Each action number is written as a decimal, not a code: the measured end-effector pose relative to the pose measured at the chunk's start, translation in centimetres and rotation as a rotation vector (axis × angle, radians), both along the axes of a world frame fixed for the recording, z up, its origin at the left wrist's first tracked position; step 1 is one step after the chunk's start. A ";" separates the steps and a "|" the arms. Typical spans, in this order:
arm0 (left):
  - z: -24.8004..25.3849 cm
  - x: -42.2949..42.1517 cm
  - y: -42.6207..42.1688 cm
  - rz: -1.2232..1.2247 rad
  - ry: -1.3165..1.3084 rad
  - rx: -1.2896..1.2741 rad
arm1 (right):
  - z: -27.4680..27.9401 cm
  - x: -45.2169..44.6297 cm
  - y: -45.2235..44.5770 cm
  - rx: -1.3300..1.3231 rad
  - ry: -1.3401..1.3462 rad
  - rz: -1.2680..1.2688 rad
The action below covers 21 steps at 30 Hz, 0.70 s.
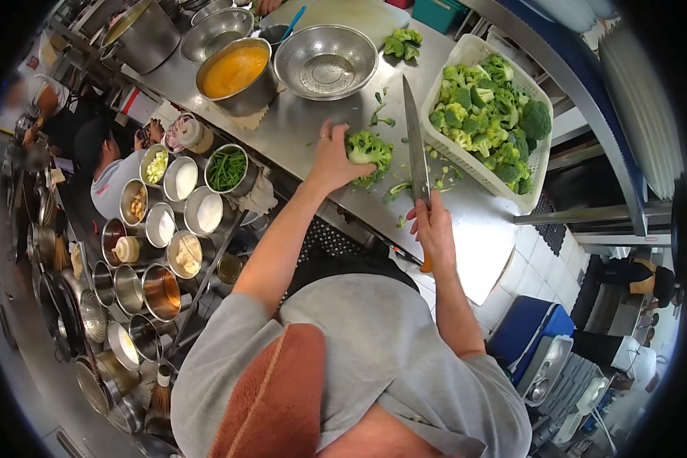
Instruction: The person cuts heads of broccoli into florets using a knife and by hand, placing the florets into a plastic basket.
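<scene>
With its fingers round one side, my left hand [334, 162] holds a head of broccoli [371, 151] over the steel counter [458, 237]. My right hand [433, 230] grips a long kitchen knife [416, 137], its blade pointing away from me and apart from the broccoli. Small green trimmings [395, 191] lie around the blade. Right of the knife stands a white plastic basket [473, 53] heaped with broccoli florets [477, 114]. A few more green pieces [403, 44] lie at the far side of the counter.
A steel colander [326, 65] and a pot of orange liquid [237, 70] stand beyond my left hand. At left are several containers, one with chopped greens [227, 169]. A metal shelf post [588, 217] juts in at right. Other people [114, 164] work at left and far right.
</scene>
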<state>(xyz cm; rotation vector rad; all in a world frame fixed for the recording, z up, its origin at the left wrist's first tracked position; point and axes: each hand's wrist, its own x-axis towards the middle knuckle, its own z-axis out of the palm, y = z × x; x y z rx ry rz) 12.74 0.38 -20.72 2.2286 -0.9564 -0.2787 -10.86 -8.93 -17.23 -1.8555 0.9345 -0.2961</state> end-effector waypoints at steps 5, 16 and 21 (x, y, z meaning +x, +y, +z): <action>0.7 0.1 -0.1 -0.126 0.237 -0.008 | 0.5 0.2 -0.9 -0.035 -0.074 0.023; -1.4 -4.2 0.8 -0.036 0.250 -0.211 | -0.4 4.2 -1.4 -0.287 -0.111 0.225; -1.6 -4.8 0.6 -0.019 0.219 -0.191 | 2.0 5.1 -1.2 -0.316 -0.169 0.277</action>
